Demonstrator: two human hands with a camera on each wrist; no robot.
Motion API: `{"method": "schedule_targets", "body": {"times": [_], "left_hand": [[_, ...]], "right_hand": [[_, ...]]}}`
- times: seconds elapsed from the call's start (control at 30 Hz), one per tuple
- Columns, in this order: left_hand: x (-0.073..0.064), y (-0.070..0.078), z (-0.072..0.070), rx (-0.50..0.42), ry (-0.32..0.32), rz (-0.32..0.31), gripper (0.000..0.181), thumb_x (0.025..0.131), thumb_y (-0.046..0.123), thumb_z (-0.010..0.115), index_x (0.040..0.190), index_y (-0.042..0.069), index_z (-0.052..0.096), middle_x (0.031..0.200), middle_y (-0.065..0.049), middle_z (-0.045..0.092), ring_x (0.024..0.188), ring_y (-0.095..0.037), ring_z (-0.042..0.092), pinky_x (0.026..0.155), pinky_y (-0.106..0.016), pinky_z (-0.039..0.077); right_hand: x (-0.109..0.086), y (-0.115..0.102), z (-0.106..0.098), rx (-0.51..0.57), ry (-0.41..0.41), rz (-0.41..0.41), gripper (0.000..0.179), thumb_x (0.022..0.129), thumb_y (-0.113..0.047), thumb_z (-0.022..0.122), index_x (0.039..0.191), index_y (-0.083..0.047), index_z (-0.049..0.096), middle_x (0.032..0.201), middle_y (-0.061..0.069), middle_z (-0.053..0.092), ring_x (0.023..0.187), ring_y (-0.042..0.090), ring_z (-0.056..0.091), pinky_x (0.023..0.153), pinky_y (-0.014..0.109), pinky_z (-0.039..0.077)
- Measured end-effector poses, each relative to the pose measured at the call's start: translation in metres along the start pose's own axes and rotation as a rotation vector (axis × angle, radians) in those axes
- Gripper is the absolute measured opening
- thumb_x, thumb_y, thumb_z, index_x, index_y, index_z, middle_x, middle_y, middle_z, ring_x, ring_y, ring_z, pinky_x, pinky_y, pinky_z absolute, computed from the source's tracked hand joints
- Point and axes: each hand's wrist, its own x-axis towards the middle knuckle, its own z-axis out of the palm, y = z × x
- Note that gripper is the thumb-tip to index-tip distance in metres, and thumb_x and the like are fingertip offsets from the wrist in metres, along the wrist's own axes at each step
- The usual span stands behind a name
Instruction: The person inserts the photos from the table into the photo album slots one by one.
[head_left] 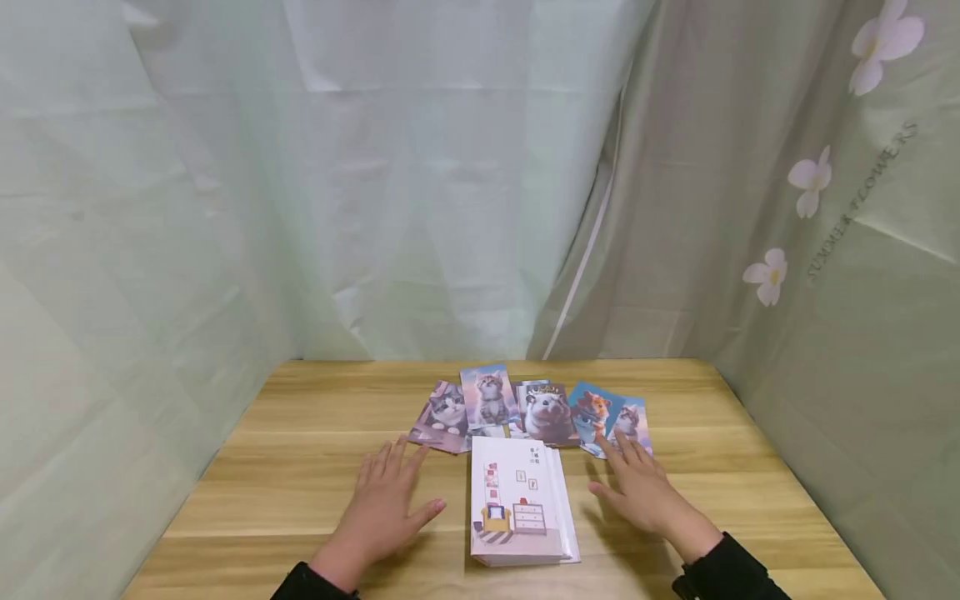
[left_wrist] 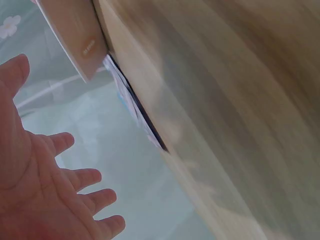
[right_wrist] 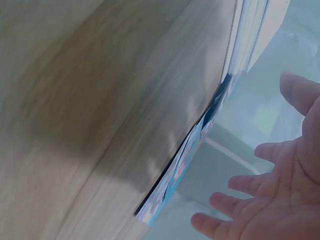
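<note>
A white album [head_left: 517, 500] with a drawn room on its cover lies on the table between the two hands. Behind it several animal picture cards [head_left: 491, 398] spread in an overlapping row, with kittens, a crowned hamster [head_left: 547, 412] and an orange animal on blue [head_left: 594, 410]. My left hand [head_left: 386, 504] hovers left of the album, fingers spread and palm down, holding nothing. On the other side my right hand [head_left: 641, 492] is spread likewise, its fingertips overlapping the rightmost kitten card [head_left: 632, 423] in the head view. Both wrist views show a gap between palm and table.
The wooden table [head_left: 300, 467] has pale curtains [head_left: 420, 208] behind it and on both sides. The right curtain carries printed flowers [head_left: 808, 182] and lettering. Dark sleeves [head_left: 727, 571] cover the wrists.
</note>
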Motion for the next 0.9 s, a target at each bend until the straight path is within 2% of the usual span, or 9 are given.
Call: {"method": "schedule_targets", "body": {"times": [0.23, 0.33, 0.57, 0.7, 0.9], "left_hand": [[0.005, 0.013, 0.005, 0.016, -0.012, 0.048, 0.084, 0.092, 0.063, 0.058, 0.155, 0.011, 0.038, 0.161, -0.025, 0.023, 0.148, -0.047, 0.016, 0.116, -0.067, 0.015], [0.007, 0.019, 0.008, 0.01, -0.012, 0.067, 0.084, 0.091, 0.063, 0.059, 0.155, 0.011, 0.038, 0.16, -0.025, 0.024, 0.149, -0.045, 0.014, 0.116, -0.066, 0.014], [0.01, 0.031, 0.017, 0.005, -0.04, 0.105, 0.087, 0.092, 0.068, 0.052, 0.155, 0.011, 0.036, 0.16, -0.024, 0.025, 0.148, -0.045, 0.019, 0.116, -0.066, 0.013], [0.013, 0.036, 0.022, -0.01, -0.047, 0.132, 0.087, 0.092, 0.068, 0.053, 0.155, 0.01, 0.037, 0.16, -0.024, 0.027, 0.147, -0.047, 0.022, 0.115, -0.067, 0.016], [0.013, 0.043, 0.026, -0.025, -0.073, 0.163, 0.086, 0.092, 0.066, 0.053, 0.155, 0.01, 0.037, 0.16, -0.024, 0.025, 0.147, -0.047, 0.021, 0.115, -0.067, 0.016]], "right_hand": [[0.002, -0.012, -0.001, 0.154, -0.055, 0.004, 0.079, 0.098, -0.043, 0.061, 0.159, -0.008, 0.026, 0.159, 0.032, 0.018, 0.141, 0.06, 0.018, 0.107, 0.076, 0.021], [0.002, -0.015, 0.002, 0.164, -0.051, -0.003, 0.078, 0.097, -0.041, 0.063, 0.158, -0.007, 0.028, 0.159, 0.031, 0.019, 0.141, 0.059, 0.019, 0.108, 0.074, 0.02], [0.006, -0.02, 0.013, 0.186, -0.061, -0.017, 0.075, 0.098, -0.036, 0.064, 0.157, -0.005, 0.03, 0.158, 0.032, 0.023, 0.141, 0.059, 0.022, 0.109, 0.073, 0.022], [0.008, -0.024, 0.018, 0.185, -0.076, -0.035, 0.075, 0.098, -0.036, 0.063, 0.156, -0.003, 0.03, 0.156, 0.033, 0.027, 0.141, 0.056, 0.025, 0.109, 0.072, 0.024], [0.006, -0.032, 0.024, 0.203, -0.097, -0.048, 0.074, 0.099, -0.036, 0.062, 0.156, -0.001, 0.03, 0.156, 0.033, 0.027, 0.142, 0.056, 0.023, 0.111, 0.071, 0.022]]}}
